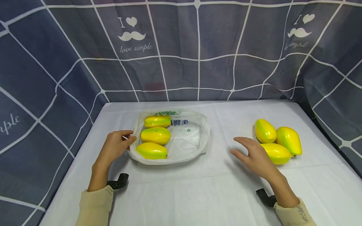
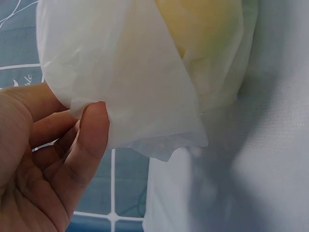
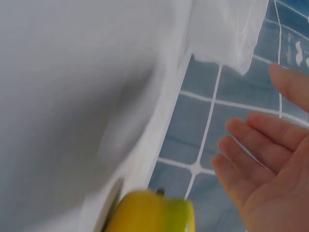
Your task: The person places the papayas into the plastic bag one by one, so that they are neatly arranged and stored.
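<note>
A white translucent plastic bag (image 1: 185, 138) with printed green leaves and dark lettering lies spread on the table. Three glossy yellow-green fruits shaped like mangoes (image 1: 155, 135) form a column in its left half. My left hand (image 1: 116, 145) pinches the bag's left edge; in the left wrist view, thumb and fingers grip the thin plastic (image 2: 125, 87). Over the table to the right, my right hand (image 1: 255, 157) has its fingers spread and holds nothing. Beside it sit three more such fruits (image 1: 289, 140), the nearest partly hidden behind that hand. One fruit (image 3: 149, 212) shows low in the right wrist view.
A white cloth covers the table (image 1: 186, 194). Dark grey cloth with white grid lines (image 1: 215, 75) rises behind the table and at both sides. Black curved pieces sit at the left wrist (image 1: 118, 181) and the right wrist (image 1: 266, 198).
</note>
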Motion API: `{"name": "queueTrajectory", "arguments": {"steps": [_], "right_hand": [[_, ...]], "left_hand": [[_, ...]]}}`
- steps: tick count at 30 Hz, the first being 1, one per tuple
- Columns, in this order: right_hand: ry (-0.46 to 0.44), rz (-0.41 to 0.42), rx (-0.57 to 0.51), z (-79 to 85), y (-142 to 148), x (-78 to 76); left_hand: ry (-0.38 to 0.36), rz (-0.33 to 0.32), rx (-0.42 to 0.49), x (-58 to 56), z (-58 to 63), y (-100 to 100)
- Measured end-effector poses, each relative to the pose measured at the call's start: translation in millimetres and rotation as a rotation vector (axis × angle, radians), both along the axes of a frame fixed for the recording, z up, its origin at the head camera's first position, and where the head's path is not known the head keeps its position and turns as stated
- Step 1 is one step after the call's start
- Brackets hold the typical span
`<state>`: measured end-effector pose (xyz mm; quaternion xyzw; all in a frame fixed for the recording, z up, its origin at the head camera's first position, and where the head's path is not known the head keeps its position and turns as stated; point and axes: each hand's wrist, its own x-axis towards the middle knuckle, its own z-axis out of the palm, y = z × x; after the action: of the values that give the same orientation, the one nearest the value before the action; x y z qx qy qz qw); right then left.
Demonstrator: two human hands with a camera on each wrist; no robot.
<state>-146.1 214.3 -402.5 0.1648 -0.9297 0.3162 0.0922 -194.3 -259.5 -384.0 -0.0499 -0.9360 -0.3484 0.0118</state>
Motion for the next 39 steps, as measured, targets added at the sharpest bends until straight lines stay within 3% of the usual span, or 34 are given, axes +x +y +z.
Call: {"name": "queueTrajectory", "arguments": {"steps": [10, 21, 33, 39], "right_hand": [[-0.003, -0.088, 0.018, -0.2, 35.9, 6.8], [0.069, -0.160, 0.030, -1.7, 64.8, 17.1], [-0.080, -0.219, 0.153, -5.8, 95.8, 21.8], [-0.105, -0.229, 0.160, -12.5, 100.9, 22.8]], "left_hand": [[-0.010, 0.010, -0.003, 0.6, 0.4, -1.2], [-0.005, -0.001, -0.004, -0.6, 0.0, -1.8], [-0.014, -0.004, -0.005, -1.0, -0.7, -1.0], [-0.010, 0.000, -0.006, -1.0, -1.9, -1.1]]}}
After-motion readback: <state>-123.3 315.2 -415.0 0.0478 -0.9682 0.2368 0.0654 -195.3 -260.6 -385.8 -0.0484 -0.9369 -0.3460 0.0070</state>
